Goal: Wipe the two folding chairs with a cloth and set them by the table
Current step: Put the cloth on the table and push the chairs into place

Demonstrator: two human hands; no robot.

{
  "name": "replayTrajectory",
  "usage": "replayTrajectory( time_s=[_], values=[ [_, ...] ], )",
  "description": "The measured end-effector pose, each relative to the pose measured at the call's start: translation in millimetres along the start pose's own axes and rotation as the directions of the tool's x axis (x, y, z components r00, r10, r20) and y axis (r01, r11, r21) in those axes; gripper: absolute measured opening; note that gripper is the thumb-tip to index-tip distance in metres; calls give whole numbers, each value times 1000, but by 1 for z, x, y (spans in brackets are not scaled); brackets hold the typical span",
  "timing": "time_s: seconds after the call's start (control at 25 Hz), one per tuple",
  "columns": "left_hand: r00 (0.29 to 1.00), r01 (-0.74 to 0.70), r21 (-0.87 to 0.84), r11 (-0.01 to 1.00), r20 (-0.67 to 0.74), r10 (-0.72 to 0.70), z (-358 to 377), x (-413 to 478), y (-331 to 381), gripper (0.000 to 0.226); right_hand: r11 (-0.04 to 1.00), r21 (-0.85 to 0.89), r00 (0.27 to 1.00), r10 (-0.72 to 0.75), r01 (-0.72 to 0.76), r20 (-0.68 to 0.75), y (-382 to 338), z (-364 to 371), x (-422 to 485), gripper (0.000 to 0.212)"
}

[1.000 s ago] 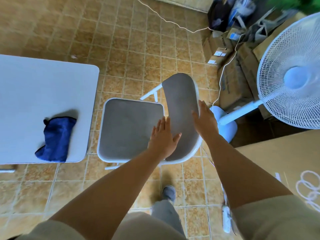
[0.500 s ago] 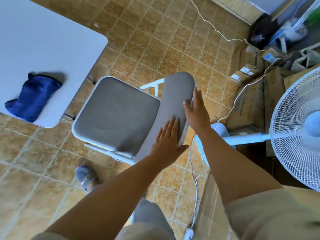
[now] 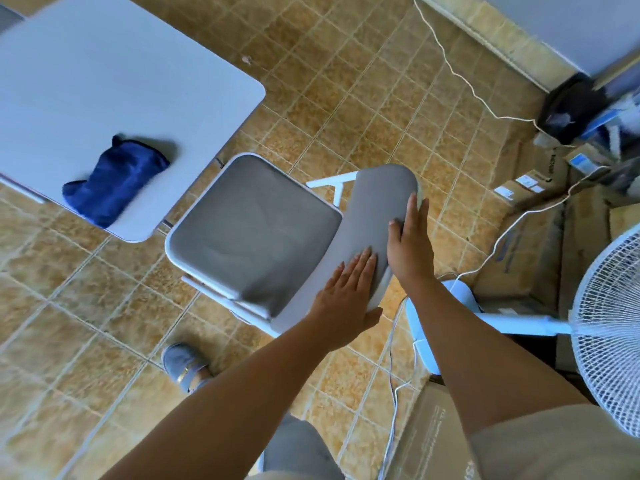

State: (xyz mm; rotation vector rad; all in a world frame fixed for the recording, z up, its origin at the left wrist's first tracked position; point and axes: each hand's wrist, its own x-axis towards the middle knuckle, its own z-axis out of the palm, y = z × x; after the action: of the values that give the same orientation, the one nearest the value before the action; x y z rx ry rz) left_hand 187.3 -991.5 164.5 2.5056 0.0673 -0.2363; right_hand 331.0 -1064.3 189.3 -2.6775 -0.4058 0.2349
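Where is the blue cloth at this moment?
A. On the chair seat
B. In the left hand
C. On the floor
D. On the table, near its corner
D: the blue cloth lies on the table near its corner, while both hands rest on the chair backrest.
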Motion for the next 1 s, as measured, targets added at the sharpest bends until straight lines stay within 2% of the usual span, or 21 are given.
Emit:
replayTrajectory(
  time_s=[0.52, 1.0],
  values=[
    [993, 41, 12, 999, -110, -40, -75, 21, -107, 83, 999, 32, 998, 1, -4, 67, -113, 47, 73, 57],
    [982, 127, -10, 992, -141, -128, -109, 32, -148, 82, 998, -48, 981, -32, 42, 191, -168, 59, 113, 63]
  ],
)
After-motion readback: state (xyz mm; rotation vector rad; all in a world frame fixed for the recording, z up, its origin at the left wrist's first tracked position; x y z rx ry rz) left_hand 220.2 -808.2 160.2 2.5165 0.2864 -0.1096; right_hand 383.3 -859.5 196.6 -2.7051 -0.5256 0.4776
